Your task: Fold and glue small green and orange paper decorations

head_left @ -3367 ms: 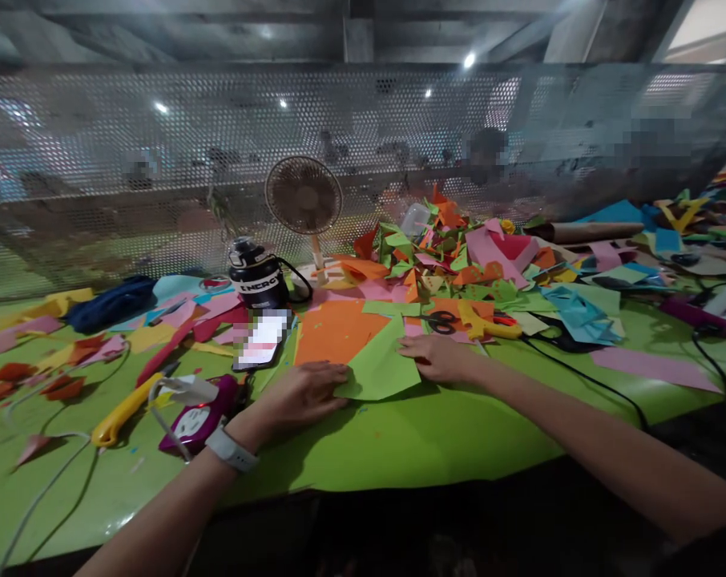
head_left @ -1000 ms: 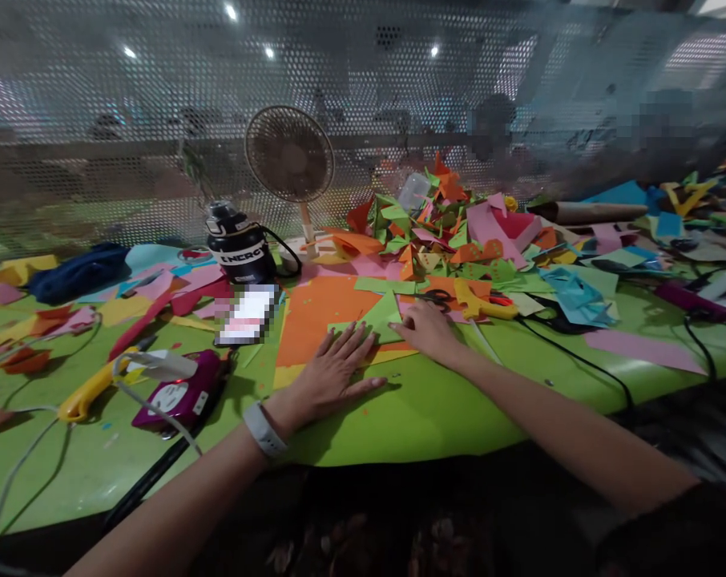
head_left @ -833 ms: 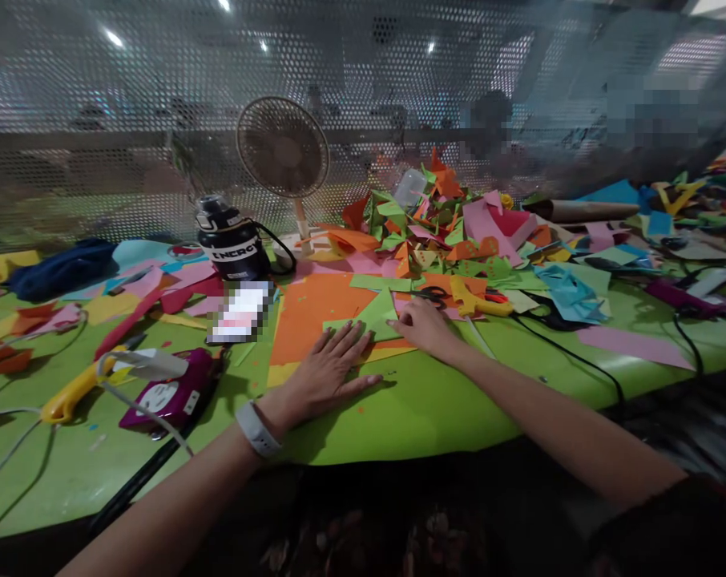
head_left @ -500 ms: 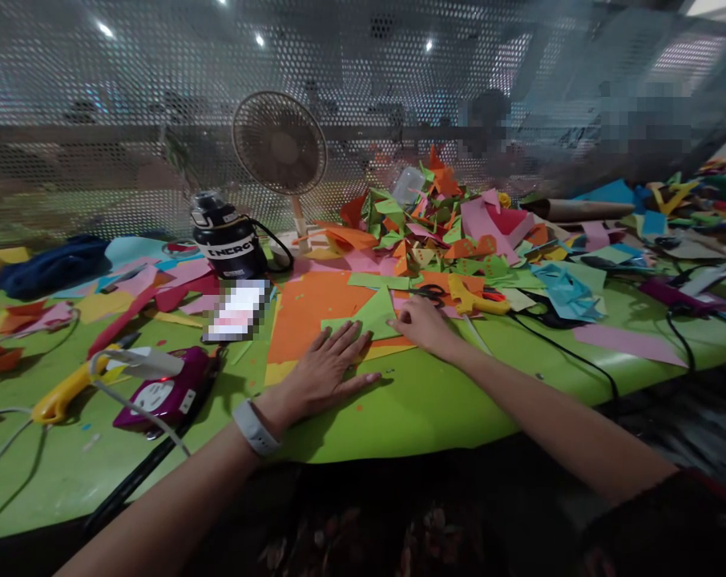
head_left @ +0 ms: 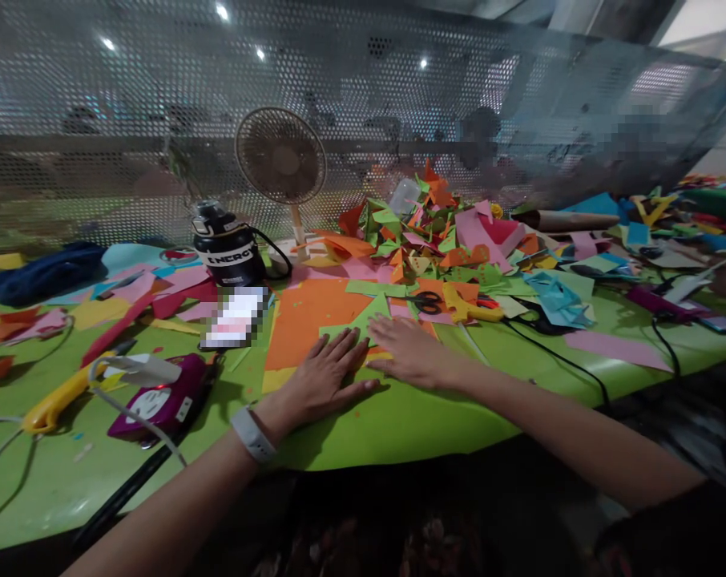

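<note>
"Green folded paper [head_left: 376, 308]: where is it?"

"On the flat orange paper sheet [head_left: 308, 308], its near part hidden by fingers. The left hand [head_left: 325, 375] lies open, fingers spread; the right hand [head_left: 412, 353] is open and flat, gripping nothing."

"What crowds it?"

"Black-handled scissors [head_left: 427, 302] and a yellow plastic glue gun [head_left: 468, 308] just beyond the right hand; leftward, a bright-screened phone [head_left: 235, 316] before a black bottle [head_left: 231, 255]."

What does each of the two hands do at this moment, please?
Left hand: open, palm down, fingers spread over green paper.
Right hand: open, palm down, fingertips at the same green paper, gripping nothing visible.
</note>
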The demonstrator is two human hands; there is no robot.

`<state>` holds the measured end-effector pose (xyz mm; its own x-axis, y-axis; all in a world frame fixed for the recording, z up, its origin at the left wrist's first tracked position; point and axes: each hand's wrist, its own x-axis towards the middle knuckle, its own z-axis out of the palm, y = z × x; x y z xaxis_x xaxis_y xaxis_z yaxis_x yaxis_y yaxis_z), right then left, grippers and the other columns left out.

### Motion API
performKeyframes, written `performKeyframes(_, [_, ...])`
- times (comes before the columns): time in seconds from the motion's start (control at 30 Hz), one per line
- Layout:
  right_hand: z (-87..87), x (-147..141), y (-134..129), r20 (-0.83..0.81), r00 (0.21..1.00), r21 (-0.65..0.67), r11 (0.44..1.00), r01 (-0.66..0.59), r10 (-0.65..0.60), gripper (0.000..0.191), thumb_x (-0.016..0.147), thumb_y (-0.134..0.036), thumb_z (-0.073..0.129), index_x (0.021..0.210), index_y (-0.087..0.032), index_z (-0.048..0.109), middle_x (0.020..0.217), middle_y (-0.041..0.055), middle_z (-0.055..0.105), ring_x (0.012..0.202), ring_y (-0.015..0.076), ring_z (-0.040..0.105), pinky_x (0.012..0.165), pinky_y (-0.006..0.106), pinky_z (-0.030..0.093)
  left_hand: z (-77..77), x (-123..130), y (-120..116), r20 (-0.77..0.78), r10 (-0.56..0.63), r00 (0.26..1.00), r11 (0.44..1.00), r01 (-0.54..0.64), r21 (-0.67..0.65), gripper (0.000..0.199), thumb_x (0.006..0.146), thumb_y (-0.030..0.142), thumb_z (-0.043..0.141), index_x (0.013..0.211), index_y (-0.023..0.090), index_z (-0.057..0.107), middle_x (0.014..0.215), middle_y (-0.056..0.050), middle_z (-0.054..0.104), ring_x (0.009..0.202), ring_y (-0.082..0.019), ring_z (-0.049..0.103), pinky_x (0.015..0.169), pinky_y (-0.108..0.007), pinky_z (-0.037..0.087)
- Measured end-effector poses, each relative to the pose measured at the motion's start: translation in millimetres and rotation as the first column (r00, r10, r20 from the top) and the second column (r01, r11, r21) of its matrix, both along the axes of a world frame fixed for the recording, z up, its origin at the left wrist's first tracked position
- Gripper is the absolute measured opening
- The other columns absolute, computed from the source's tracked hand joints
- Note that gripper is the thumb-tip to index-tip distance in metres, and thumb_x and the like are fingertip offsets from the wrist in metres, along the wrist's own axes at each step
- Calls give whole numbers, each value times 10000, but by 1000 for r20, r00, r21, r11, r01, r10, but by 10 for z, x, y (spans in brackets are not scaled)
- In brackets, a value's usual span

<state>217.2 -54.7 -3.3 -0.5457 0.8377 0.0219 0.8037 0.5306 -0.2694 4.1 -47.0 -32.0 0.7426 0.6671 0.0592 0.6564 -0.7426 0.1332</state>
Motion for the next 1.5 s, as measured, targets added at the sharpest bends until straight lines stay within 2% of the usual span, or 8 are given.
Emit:
performKeyframes(0.17, [-175, -45, -95, 123, 991, -12, 999, -48, 49, 771, 940, -588, 316, 1463, -22, 291, 1523, 201, 258, 1434, 296, 197, 1161, 489, 150, -17, -3, 10, 11, -8, 1000, 1000, 7, 18, 752, 896, 668, 279, 1478, 191, 294, 1546, -127, 245, 1429, -283, 206, 1150, -511, 174])
performKeyframes(0.57, [-147, -16, -114, 94, 995, -63, 998, -21, 26, 808, 932, -626, 266, 1493, -47, 204, 1553, 167, 189, 1447, 283, 151, 1171, 486, 98, -21, -8, -11, 3, -8, 1000, 999, 8, 37, 757, 907, 655, 262, 1479, 161, 282, 1546, -134, 235, 1433, -282, 193, 1152, -518, 168])
performKeyframes(0.7, [-181, -1, -118, 59, 998, -29, 999, -26, 28, 824, 921, -651, 249, 1495, -60, 214, 1554, 166, 190, 1450, 278, 137, 1169, 475, 103, -25, -6, -11, -20, -2, 1000, 999, 3, 32, 771, 909, 653, 252, 1492, 148, 239, 1554, -133, 189, 1436, -284, 167, 1152, -514, 169])
performKeyframes(0.93, [-171, -2, -130, 52, 998, -18, 1000, -19, 20, 801, 924, -637, 279, 1486, -68, 257, 1544, 166, 227, 1446, 279, 160, 1165, 467, 126, -79, -11, 11, 7, -14, 1000, 995, 13, 95, 765, 904, 650, 286, 1498, 172, 231, 1538, -126, 252, 1425, -277, 216, 1152, -491, 192])
performKeyframes(1.23, [-79, 122, -142, 178, 984, 9, 1000, 6, -8, 823, 907, -668, 281, 1452, -55, 346, 1504, 183, 327, 1428, 311, 213, 1160, 495, 103, 2, 11, -10, -5, 3, 1000, 999, -3, 35, 791, 885, 688, 274, 1478, 165, 291, 1532, -141, 267, 1424, -290, 215, 1145, -501, 195])
performKeyframes(1.3, [-32, 186, -144, 178, 984, 31, 999, 26, -31, 781, 900, -658, 331, 1409, -73, 432, 1471, 183, 394, 1417, 328, 240, 1149, 514, 131, 31, 18, -22, -8, 8, 1000, 1000, -8, 16, 815, 881, 698, 253, 1480, 146, 281, 1536, -150, 249, 1427, -294, 203, 1148, -509, 181])
performKeyframes(1.4, [107, 207, -110, 139, 987, 93, 993, 70, -83, 548, 929, -517, 417, 1251, -111, 597, 1367, 185, 532, 1337, 328, 392, 1101, 493, 246, 69, 24, -40, -15, 12, 1000, 1000, -12, -11, 841, 878, 706, 229, 1483, 121, 260, 1543, -155, 228, 1431, -293, 189, 1151, -515, 164])
performKeyframes(1.5, [271, 107, 4, 9, 966, 31, 965, 260, -260, 321, 945, -330, 436, 1039, -126, 665, 1161, 172, 660, 1132, 296, 571, 955, 418, 395, 87, 23, -51, -23, 16, 1000, 1000, -16, -14, 838, 880, 702, 227, 1484, 121, 254, 1545, -149, 229, 1434, -288, 177, 1155, -506, 162])
